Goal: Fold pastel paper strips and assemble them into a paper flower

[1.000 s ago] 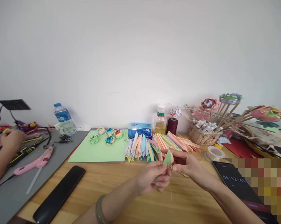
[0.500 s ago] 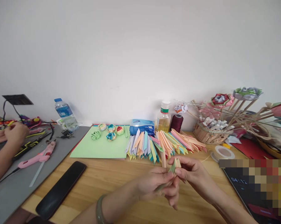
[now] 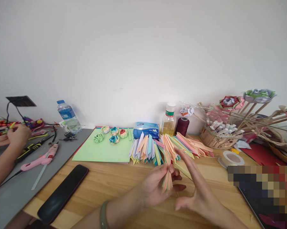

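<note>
Pinching a fanned paper bundle (image 3: 167, 179), the left hand (image 3: 154, 187)'s in front of the blue tissue pack (image 3: 145, 128), right hand (image 3: 199, 194) further right of it, fingers spread wide.

left hand (image 3: 155, 184) pinches a folded paper bundle (image 3: 167, 183), right hand (image 3: 200, 192) spread wide just beside it, over the table (image 3: 110, 181)!

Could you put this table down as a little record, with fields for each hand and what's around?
Left hand: pinching a folded paper bundle near its middle
Right hand: open beside the bundle, thumb and fingers parted
Beyond: many folded paper pieces, blue tissue pack
Green sheet: five paper flowers on it
Far left: pink glue gun on a gray mat
</note>
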Demonstrator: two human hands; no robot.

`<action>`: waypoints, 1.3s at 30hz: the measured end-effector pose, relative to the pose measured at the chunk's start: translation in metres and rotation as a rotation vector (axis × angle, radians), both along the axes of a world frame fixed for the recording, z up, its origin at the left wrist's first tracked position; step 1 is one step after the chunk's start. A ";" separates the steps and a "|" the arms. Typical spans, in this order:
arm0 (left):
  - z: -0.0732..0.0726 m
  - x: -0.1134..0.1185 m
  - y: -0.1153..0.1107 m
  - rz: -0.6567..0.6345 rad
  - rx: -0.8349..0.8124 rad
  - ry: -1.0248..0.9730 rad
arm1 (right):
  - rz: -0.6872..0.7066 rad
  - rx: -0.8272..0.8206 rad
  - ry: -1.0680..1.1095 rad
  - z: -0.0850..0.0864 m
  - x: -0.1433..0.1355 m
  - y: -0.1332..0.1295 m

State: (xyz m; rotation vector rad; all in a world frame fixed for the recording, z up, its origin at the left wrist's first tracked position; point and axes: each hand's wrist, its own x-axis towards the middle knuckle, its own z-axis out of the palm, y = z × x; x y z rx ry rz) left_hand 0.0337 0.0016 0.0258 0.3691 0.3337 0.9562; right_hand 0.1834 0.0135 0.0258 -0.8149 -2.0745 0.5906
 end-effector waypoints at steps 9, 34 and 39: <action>-0.007 0.006 -0.001 -0.091 0.027 -0.161 | 0.022 -0.127 -0.038 -0.004 -0.013 -0.004; -0.008 0.000 0.012 0.066 0.132 0.591 | -0.325 -0.330 0.261 0.023 0.012 0.012; -0.010 0.011 0.012 0.060 0.116 0.682 | -0.031 -0.659 0.313 0.028 0.000 0.006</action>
